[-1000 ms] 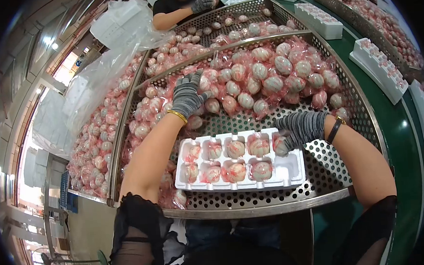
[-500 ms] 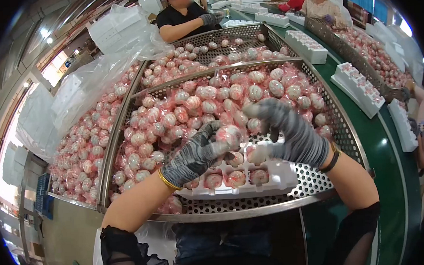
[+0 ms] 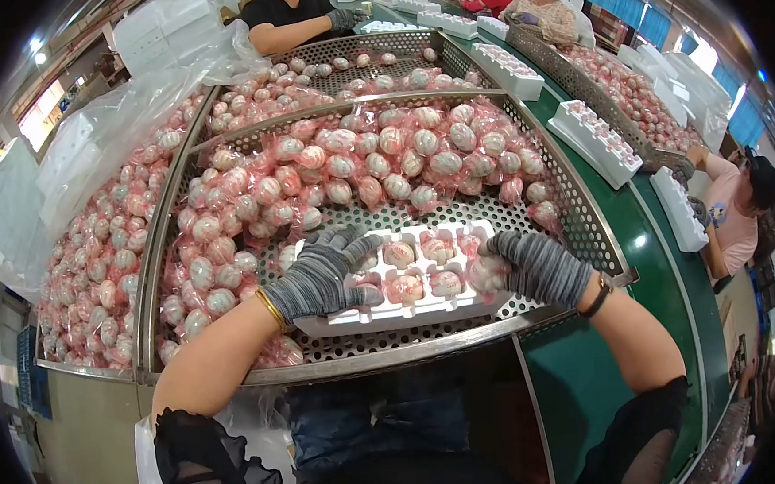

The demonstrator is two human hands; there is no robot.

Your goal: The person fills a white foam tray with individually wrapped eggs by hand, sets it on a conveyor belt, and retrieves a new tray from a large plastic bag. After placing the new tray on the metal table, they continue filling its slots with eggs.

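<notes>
A white foam tray [image 3: 401,316] with rows of square pockets lies on the perforated metal bin's floor, several wrapped eggs [image 3: 404,287] in its pockets. At its left end my left hand [image 3: 323,277], in a grey striped glove, rests over the pockets with fingers apart; whether an egg is under it is hidden. My right hand [image 3: 540,268], gloved alike, pinches a red-and-clear wrapped egg [image 3: 487,273] at the tray's right end. Behind the tray, many wrapped eggs [image 3: 390,140] are heaped in the bin.
The metal bin's rim [image 3: 386,356] runs along the front. More wrapped eggs [image 3: 105,268] fill a bin at left, beside plastic sheeting [image 3: 123,125]. Filled trays [image 3: 596,140] line the green conveyor [image 3: 666,305] at right. Co-workers [image 3: 290,22] stand at the back and right [image 3: 736,207].
The view has shifted. Both hands have parted and lowered to the tray's ends. The egg formerly held by my left hand is no longer seen there; the tray shows more plainly.
</notes>
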